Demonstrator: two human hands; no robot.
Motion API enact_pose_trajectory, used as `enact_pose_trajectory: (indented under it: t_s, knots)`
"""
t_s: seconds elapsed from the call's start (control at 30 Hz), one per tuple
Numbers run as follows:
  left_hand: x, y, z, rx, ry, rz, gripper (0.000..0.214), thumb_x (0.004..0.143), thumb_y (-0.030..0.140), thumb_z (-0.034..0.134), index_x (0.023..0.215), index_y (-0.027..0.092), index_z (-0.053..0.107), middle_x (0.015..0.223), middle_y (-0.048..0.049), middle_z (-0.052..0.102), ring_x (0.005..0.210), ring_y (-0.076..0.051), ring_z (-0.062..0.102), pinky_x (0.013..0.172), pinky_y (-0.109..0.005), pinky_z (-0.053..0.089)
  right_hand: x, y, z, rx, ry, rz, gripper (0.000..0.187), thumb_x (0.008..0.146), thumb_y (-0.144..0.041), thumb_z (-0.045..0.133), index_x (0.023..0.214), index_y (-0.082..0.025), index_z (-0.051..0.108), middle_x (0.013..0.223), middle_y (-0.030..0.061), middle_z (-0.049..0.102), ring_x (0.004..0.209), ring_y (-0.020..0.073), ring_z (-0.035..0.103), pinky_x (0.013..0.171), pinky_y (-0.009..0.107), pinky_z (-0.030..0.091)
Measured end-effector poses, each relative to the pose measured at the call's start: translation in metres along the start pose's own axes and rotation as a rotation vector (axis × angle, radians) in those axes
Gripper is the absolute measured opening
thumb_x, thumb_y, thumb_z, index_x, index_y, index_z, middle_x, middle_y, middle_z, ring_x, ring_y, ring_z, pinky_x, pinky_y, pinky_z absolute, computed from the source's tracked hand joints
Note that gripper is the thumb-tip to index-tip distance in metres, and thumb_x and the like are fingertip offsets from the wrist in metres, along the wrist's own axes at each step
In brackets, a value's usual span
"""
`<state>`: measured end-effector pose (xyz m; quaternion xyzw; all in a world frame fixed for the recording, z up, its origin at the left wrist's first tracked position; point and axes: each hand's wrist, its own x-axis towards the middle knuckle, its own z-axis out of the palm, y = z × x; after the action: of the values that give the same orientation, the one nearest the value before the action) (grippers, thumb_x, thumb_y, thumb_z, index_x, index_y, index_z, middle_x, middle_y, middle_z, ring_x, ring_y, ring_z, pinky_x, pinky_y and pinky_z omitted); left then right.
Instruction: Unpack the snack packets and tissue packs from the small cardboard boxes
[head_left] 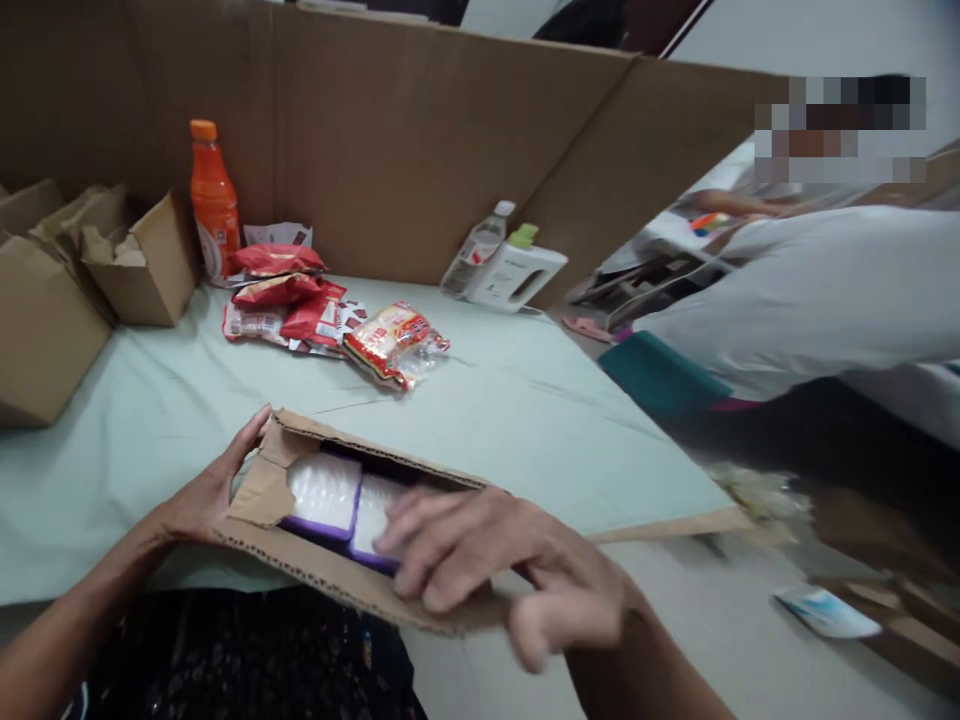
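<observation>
Head view: both hands at an open box

The cardboard box lies at the bench's near edge, with purple-edged packets inside. The left hand rests open against its left flap. The right hand lies open, fingers flat on the packets. Red snack packets and an orange bottle sit towards the far left corner.

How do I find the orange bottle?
Look at the tall cardboard wall behind the pale green table, then its left end. The bottle stands upright there, beside a small open box and behind red snack packets. It alone is bright orange with an orange cap; the other bottle is clear.
</observation>
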<state>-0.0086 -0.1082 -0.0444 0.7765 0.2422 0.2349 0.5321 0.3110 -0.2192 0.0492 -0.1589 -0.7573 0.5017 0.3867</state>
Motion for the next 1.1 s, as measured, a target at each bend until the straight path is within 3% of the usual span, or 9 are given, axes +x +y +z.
enact_pose_trajectory:
  t_s: [0.1, 0.23, 0.33, 0.43, 0.53, 0.63, 0.8, 0.97, 1.1]
  knots:
    - [-0.011, 0.002, -0.008, 0.043, 0.089, -0.059, 0.131, 0.07, 0.071, 0.083, 0.167, 0.034, 0.003, 0.175, -0.0084, 0.013, 0.158, -0.045, 0.018, 0.127, -0.063, 0.021, 0.003, -0.012, -0.003, 0.086, 0.032, 0.227, 0.043, 0.104, -0.054, 0.05, 0.114, -0.023, 0.079, 0.097, 0.0092, 0.082, 0.09, 0.0216, 0.079, 0.08, 0.034, 0.062]
    - [-0.019, 0.006, -0.015, 0.101, 0.129, -0.063, 0.131, 0.067, 0.077, 0.079, 0.168, 0.031, 0.008, 0.174, -0.0086, 0.017, 0.156, -0.046, 0.022, 0.127, -0.062, 0.024, 0.018, -0.022, -0.011, -0.51, 0.111, 0.498, 0.033, 0.103, -0.041, 0.051, 0.116, -0.024, 0.077, 0.12, 0.0099, 0.077, 0.107, 0.0223, 0.073, 0.09, 0.036, 0.059]
    - [-0.024, 0.005, -0.013, 0.123, 0.131, -0.092, 0.131, 0.069, 0.078, 0.077, 0.168, 0.027, 0.007, 0.174, -0.011, 0.016, 0.157, -0.046, 0.018, 0.127, -0.063, 0.023, 0.04, -0.018, -0.012, -0.891, -0.144, 0.54, 0.043, 0.093, -0.036, 0.066, 0.133, -0.019, 0.068, 0.146, 0.0161, 0.062, 0.133, 0.0321, 0.058, 0.106, 0.049, 0.051]
    - [-0.027, -0.002, -0.008, 0.052, 0.119, -0.095, 0.138, 0.065, 0.077, 0.08, 0.168, 0.025, 0.003, 0.174, -0.0136, 0.016, 0.156, -0.049, 0.02, 0.125, -0.066, 0.025, 0.063, -0.011, -0.005, -1.051, -0.402, 0.646, 0.067, 0.085, -0.033, 0.073, 0.145, -0.01, 0.056, 0.138, 0.0227, 0.065, 0.124, 0.0356, 0.061, 0.104, 0.051, 0.049]
    - [-0.027, -0.006, -0.004, 0.005, 0.13, -0.071, 0.137, 0.065, 0.071, 0.083, 0.168, 0.027, 0.003, 0.174, -0.0131, 0.017, 0.155, -0.048, 0.024, 0.125, -0.065, 0.027, 0.078, -0.004, 0.008, -1.154, -0.485, 0.736, 0.062, 0.082, -0.026, 0.069, 0.138, -0.004, 0.057, 0.12, 0.0236, 0.071, 0.108, 0.0339, 0.065, 0.1, 0.049, 0.047]
    - [-0.027, -0.003, -0.001, 0.012, 0.158, -0.085, 0.129, 0.069, 0.066, 0.083, 0.167, 0.031, 0.008, 0.173, -0.0101, 0.02, 0.155, -0.045, 0.028, 0.126, -0.063, 0.028, 0.08, -0.004, 0.016, -1.186, -0.451, 0.746, 0.043, 0.081, -0.024, 0.064, 0.12, -0.007, 0.065, 0.107, 0.0193, 0.073, 0.097, 0.0301, 0.065, 0.095, 0.046, 0.045]
    - [-0.028, 0.006, -0.001, 0.062, 0.213, -0.078, 0.113, 0.077, 0.066, 0.077, 0.167, 0.032, 0.017, 0.172, -0.007, 0.025, 0.155, -0.044, 0.029, 0.126, -0.062, 0.029, 0.064, -0.033, 0.012, -1.154, -0.216, 0.631, 0.029, 0.075, -0.016, 0.06, 0.103, -0.018, 0.067, 0.096, 0.0106, 0.072, 0.087, 0.0246, 0.06, 0.09, 0.042, 0.041]
    - [-0.017, 0.022, -0.005, 0.169, 0.108, -0.039, 0.115, 0.076, 0.067, 0.078, 0.166, 0.033, 0.017, 0.173, -0.0082, 0.022, 0.156, -0.046, 0.022, 0.127, -0.067, 0.021, 0.061, -0.053, 0.009, -1.157, -0.19, 0.551, 0.021, 0.087, -0.02, 0.054, 0.102, -0.019, 0.068, 0.092, 0.0106, 0.072, 0.083, 0.0248, 0.061, 0.089, 0.045, 0.043]
    - [-0.008, 0.031, -0.009, 0.193, 0.034, -0.036, 0.116, 0.079, 0.074, 0.07, 0.167, 0.026, 0.013, 0.174, -0.0129, 0.018, 0.158, -0.045, 0.017, 0.128, -0.064, 0.018, 0.063, -0.061, -0.004, -1.124, -0.154, 0.558, 0.029, 0.086, -0.026, 0.058, 0.111, -0.02, 0.071, 0.097, 0.0128, 0.075, 0.086, 0.0288, 0.065, 0.087, 0.049, 0.049]
